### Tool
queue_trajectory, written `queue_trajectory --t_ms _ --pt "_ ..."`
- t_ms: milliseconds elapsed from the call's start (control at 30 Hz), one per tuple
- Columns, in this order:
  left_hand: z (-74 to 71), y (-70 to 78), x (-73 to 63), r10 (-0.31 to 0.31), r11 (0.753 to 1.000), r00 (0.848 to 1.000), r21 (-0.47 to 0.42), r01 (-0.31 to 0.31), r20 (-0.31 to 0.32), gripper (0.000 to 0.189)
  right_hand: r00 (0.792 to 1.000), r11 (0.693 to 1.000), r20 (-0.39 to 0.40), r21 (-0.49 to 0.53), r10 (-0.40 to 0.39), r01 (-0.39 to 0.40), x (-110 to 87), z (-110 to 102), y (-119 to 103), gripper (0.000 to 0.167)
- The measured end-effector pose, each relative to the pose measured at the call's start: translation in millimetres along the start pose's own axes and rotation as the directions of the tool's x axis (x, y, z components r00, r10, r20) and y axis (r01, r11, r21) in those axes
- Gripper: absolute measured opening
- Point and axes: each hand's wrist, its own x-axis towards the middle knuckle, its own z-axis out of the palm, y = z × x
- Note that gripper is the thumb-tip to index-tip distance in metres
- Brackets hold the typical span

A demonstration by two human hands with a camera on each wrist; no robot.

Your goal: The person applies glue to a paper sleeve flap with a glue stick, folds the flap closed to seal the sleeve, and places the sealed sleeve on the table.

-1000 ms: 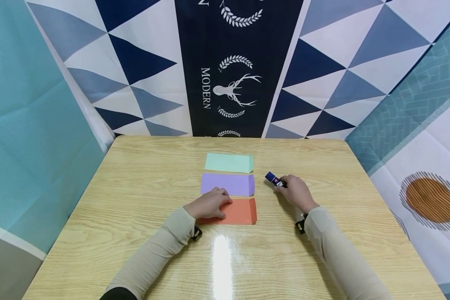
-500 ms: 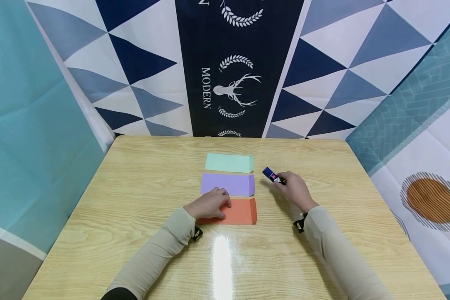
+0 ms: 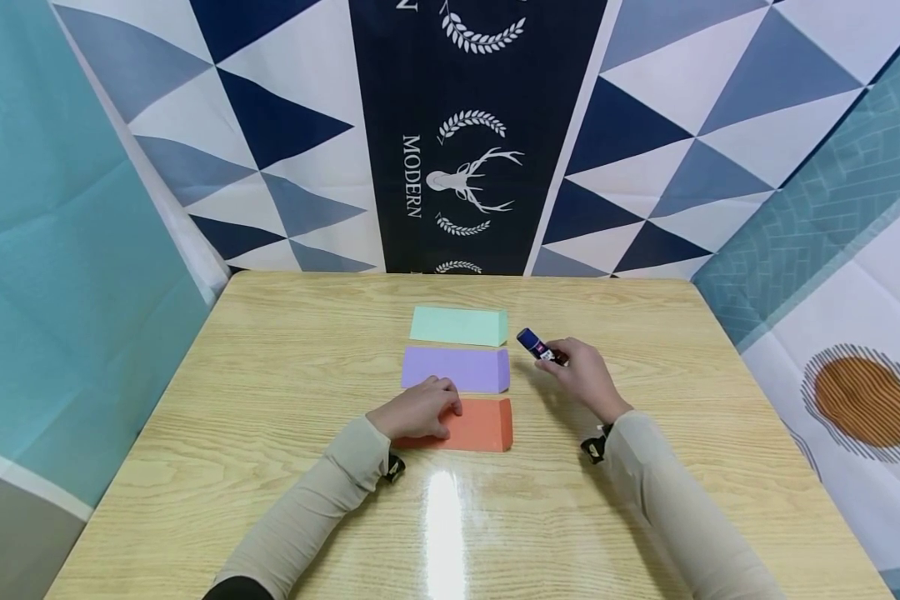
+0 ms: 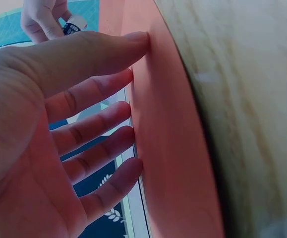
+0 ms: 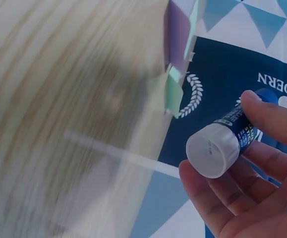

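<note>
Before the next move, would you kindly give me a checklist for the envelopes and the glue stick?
1. Orange envelope steadied: ok, the left hand touches it.
2. Its flap unfolded: ok, it extends at the right end.
3. Glue stick in hand: ok, the right hand holds it.
4. Cap off: not ok, the blue cap appears to be on.
5. Enough glue inside: cannot tell, it is hidden.
6. Purple envelope clear of the orange one: ok, a narrow gap shows between them.
</note>
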Motion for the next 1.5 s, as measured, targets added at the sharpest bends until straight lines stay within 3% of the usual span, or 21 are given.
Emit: queue_trajectory --t_ms 300,867,1233,1500 --pt "1.8 -1.2 0.2 -0.005 1.0 1.0 -0.004 0.005 0.012 0.029 1.0 0.995 0.005 0.1 0.006 -0.006 4.0 0 -12 0.035" --pt "4.2 -1.8 -0.7 -0.018 0.999 1.0 -0.037 0.018 -0.02 0.023 0.999 0.983 -0.002 0.181 -0.038 0.038 -2.0 -4 -29 0.031" --pt "4.6 -3.0 0.2 -0.012 0.997 0.995 -0.074 0.005 -0.095 0.023 0.998 0.977 0.018 0.207 -0.059 0.054 -4.1 -5 -36 0.031" --pt "2.7 -1.5 2.1 -0.027 0.994 0.982 -0.108 0.007 -0.184 0.026 0.997 0.972 0.025 0.225 -0.079 0.072 -4.7 -3 -37 0.031"
